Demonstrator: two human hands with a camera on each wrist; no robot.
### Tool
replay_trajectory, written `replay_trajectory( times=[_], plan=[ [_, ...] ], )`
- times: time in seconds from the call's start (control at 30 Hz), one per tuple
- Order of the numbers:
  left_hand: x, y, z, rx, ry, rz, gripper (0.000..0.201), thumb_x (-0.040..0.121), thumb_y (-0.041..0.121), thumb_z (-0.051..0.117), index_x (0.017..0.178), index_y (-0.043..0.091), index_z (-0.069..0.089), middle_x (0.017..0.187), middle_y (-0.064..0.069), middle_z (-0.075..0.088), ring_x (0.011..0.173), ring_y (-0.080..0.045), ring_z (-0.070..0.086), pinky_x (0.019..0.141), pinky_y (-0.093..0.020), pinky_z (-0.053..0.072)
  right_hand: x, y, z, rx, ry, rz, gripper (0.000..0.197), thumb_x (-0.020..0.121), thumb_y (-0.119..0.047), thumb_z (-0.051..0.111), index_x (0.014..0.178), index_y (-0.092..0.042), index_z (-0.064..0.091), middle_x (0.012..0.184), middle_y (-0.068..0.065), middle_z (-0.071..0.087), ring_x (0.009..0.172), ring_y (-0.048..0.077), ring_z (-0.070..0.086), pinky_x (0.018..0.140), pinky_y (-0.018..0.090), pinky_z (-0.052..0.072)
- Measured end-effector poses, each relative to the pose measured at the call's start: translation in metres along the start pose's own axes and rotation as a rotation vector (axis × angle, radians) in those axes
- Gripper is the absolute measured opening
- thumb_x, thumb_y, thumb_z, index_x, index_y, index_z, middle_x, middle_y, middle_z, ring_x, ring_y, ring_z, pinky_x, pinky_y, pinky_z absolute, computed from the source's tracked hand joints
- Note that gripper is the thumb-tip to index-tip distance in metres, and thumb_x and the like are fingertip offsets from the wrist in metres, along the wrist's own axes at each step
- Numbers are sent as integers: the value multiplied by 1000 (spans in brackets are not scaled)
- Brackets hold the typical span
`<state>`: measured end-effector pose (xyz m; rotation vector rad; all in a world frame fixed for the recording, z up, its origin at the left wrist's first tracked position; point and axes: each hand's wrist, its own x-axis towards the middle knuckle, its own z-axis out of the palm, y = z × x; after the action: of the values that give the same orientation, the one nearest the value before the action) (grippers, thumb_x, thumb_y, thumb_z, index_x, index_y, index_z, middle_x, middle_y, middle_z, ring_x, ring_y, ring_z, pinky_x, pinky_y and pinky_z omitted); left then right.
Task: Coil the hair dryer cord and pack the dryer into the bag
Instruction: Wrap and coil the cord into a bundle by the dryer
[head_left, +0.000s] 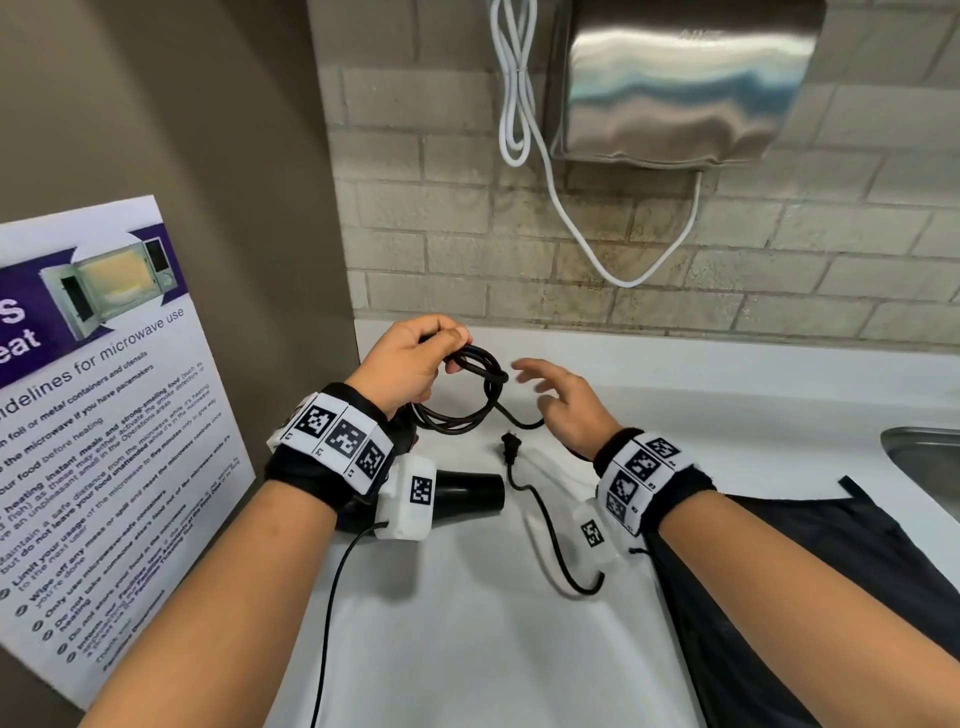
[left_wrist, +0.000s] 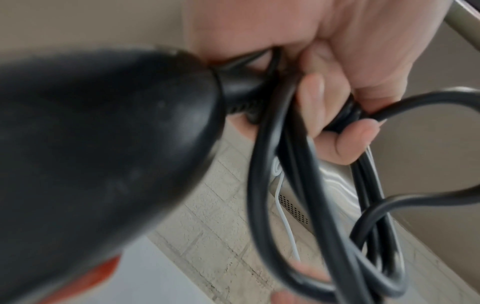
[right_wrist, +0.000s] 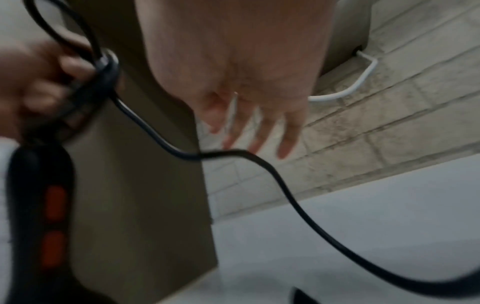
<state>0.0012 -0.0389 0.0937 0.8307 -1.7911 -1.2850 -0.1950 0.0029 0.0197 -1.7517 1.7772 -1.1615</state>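
My left hand (head_left: 415, 358) grips several loops of the black cord (head_left: 467, 400) above the white counter (head_left: 467, 649). The left wrist view shows its fingers (left_wrist: 335, 107) curled round the cord coil (left_wrist: 298, 195), right beside the end of the black hair dryer handle (left_wrist: 103, 144). The dryer's barrel (head_left: 470, 491) shows below my left wrist. My right hand (head_left: 550, 395) hovers open just right of the coil, fingers spread and holding nothing. The cord's loose tail (right_wrist: 259, 162) sags under it to the plug (head_left: 511, 447) on the counter. The black bag (head_left: 779, 571) lies flat under my right forearm.
A steel dispenser (head_left: 675, 78) with a white cable (head_left: 519, 104) hangs on the brick wall behind. A sink (head_left: 924, 457) edges in at the right. A microwave poster (head_left: 104, 415) covers the left wall. A thin black wire (head_left: 332, 597) trails from my left wrist.
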Motion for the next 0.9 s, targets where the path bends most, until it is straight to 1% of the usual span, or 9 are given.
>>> replay_trajectory(
  times=[0.07, 0.17, 0.27, 0.47, 0.57, 0.63, 0.7, 0.8, 0.9],
  plan=[
    [0, 0, 0, 2, -2, 6, 25, 96, 10, 42, 73, 12, 54, 42, 9, 48, 28, -4, 21, 32, -12, 16, -1, -20, 5, 213, -143, -106, 51, 79, 11, 37, 121, -15, 53, 107, -6, 57, 98, 8, 52, 85, 5, 36],
    [1, 0, 0, 8, 0, 6, 24, 95, 11, 44, 74, 13, 54, 42, 10, 47, 28, -4, 22, 31, -12, 17, -2, -30, 9, 250, -260, -217, 32, 85, -7, 38, 110, -16, 56, 103, -6, 60, 97, -7, 55, 89, 5, 37],
    [2, 1, 0, 18, 5, 1, 23, 95, 13, 45, 74, 14, 54, 42, 11, 47, 29, -4, 22, 32, -13, 17, 2, -29, 8, 257, -315, -173, 25, 89, 3, 48, 101, -16, 59, 86, -9, 63, 77, -12, 58, 80, 9, 44],
    [0, 4, 1, 37, -9, -40, 21, 94, 13, 48, 74, 15, 55, 50, 7, 49, 30, -5, 21, 33, -14, 15, 10, -20, 12, 180, -128, -18, 19, 85, 4, 57, 85, -11, 70, 52, -22, 60, 55, -10, 51, 64, 6, 40],
    [-2, 6, 2, 78, -49, -50, 22, 94, 11, 48, 73, 15, 55, 56, 1, 48, 30, -4, 22, 34, -15, 15, 16, -24, 11, 73, -16, 19, 19, 86, -2, 60, 101, -3, 70, 71, -12, 65, 59, -12, 54, 60, 0, 37],
    [-5, 7, 1, 79, -75, -46, 23, 94, 10, 48, 72, 15, 55, 49, 7, 49, 30, -4, 22, 34, -15, 16, 21, -25, 10, 24, 56, 32, 18, 85, -4, 61, 101, -3, 70, 90, 2, 69, 75, 0, 57, 71, 8, 39],
    [-10, 10, 3, 67, -86, -21, 23, 93, 4, 48, 72, 11, 53, 41, 10, 48, 28, -2, 27, 33, -11, 21, 26, -24, 5, 12, 97, 91, 17, 85, -2, 60, 99, -1, 71, 92, 7, 67, 82, 11, 55, 66, 9, 38],
    [-13, 13, 7, 22, -66, 19, 21, 91, -6, 47, 76, 7, 52, 37, 12, 48, 27, 1, 37, 35, -3, 28, 27, -27, -2, -91, 40, 112, 19, 87, -1, 56, 101, -4, 69, 86, 4, 61, 67, 7, 50, 59, 6, 37],
    [-12, 13, 6, -1, -54, 27, 19, 91, -6, 47, 78, 7, 52, 37, 13, 48, 29, 1, 39, 36, -3, 29, 21, -33, -4, -164, -138, -36, 47, 83, 13, 40, 116, -14, 61, 99, -2, 59, 85, 9, 51, 81, 18, 35]
  ],
)
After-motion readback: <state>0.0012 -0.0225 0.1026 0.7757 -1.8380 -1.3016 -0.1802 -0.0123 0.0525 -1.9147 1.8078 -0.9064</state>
